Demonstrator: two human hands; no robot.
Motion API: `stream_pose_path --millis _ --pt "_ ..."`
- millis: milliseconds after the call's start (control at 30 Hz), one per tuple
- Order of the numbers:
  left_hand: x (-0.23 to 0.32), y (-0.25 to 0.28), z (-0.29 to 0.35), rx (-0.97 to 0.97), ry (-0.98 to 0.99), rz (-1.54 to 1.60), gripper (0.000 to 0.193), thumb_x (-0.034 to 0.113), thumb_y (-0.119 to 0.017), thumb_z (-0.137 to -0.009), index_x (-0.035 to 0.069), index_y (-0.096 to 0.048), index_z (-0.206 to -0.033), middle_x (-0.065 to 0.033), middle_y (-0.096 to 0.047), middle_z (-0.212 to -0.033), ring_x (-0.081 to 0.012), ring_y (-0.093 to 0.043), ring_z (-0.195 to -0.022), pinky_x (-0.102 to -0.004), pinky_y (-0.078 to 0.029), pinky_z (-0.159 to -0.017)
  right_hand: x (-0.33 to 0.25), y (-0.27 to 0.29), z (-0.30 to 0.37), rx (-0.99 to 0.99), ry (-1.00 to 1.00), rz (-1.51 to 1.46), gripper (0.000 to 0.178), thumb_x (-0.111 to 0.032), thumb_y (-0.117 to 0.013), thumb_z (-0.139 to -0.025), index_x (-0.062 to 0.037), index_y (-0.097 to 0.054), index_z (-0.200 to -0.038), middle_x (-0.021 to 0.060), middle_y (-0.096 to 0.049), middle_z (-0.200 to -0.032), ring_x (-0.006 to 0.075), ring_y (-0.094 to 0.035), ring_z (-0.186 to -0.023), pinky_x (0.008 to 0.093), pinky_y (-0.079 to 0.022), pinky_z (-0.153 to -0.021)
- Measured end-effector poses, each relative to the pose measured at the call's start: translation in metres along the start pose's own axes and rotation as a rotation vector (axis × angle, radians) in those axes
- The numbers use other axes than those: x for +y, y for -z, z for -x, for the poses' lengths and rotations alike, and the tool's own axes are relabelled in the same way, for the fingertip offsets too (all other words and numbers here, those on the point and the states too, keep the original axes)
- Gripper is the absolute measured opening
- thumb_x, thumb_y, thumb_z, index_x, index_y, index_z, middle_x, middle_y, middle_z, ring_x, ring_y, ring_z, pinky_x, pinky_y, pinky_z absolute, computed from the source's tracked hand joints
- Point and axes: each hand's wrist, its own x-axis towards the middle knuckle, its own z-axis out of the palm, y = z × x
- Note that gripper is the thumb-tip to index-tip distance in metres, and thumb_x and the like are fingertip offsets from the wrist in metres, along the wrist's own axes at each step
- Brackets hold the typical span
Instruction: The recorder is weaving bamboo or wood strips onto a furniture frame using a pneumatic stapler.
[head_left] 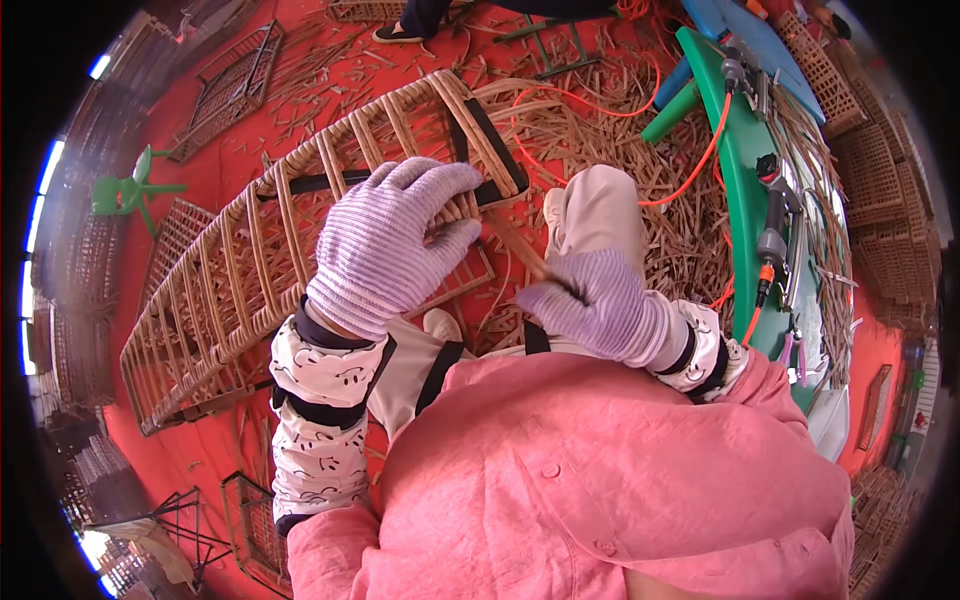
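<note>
"How many held?"
"One brown strip [523, 251], gripped in the fingers of the right hand [597, 305]."
"And the left hand [385, 240]?"
"On one woven frame [325, 143], ahead-left; its fingers' grip I can't tell. Two corded tools [773, 243] lie on the counter [713, 115]."

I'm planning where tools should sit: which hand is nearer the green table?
Right. The right hand is left of the green table, apart from it; the left hand is farther left, at the woven frame.
</note>
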Motion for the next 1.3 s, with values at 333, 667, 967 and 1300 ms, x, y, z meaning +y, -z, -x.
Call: stream_pose_path --millis 333,667,967,1300 --pt "0.008 -0.004 0.007 0.109 0.135 0.161 0.039 0.019 -0.071 -0.069 0.008 -0.055 -0.103 -0.0085 -0.061 -0.088 -0.0267 -0.061 -0.078 -0.0353 -0.050 -0.066 -0.036 0.045 -0.088 0.286 0.810 0.982 0.029 -0.031 -0.058 -0.079 -0.0071 -0.052 -0.063 0.0117 -0.055 -0.058 0.0282 -0.059 -0.055 0.0385 -0.045 -0.048" --pt "0.003 -0.021 0.007 0.224 0.007 -0.179 0.033 0.030 -0.069 -0.070 0.011 -0.063 -0.096 -0.0050 -0.061 -0.097 -0.0254 -0.060 -0.085 -0.0369 -0.047 -0.074 -0.030 0.039 -0.139 0.027 0.360 0.858 0.023 -0.031 -0.059 -0.077 -0.0092 -0.063 -0.082 0.0136 -0.061 -0.072 0.0307 -0.060 -0.070 0.0387 -0.048 -0.065" --pt "0.016 -0.007 -0.008 -0.046 0.230 0.019 0.033 0.017 -0.071 -0.071 0.004 -0.062 -0.100 -0.0097 -0.064 -0.088 -0.0211 -0.062 -0.076 -0.0288 -0.048 -0.070 0.047 0.039 -0.080 0.167 0.045 -0.294 0.016 -0.015 -0.061 -0.081 -0.0049 -0.061 -0.094 0.0051 -0.062 -0.076 0.0129 -0.059 -0.067 0.0271 -0.047 -0.061" --pt "0.008 -0.012 -0.007 -0.027 0.169 -0.005 0.037 0.025 -0.070 -0.067 0.009 -0.062 -0.100 -0.0098 -0.063 -0.092 -0.0268 -0.061 -0.086 -0.0357 -0.048 -0.074 0.019 0.018 -0.045 -0.066 -0.223 -0.592 0.025 -0.022 -0.054 -0.088 -0.0001 -0.061 -0.099 0.0009 -0.056 -0.064 0.0085 -0.053 -0.056 0.0224 -0.045 -0.049"
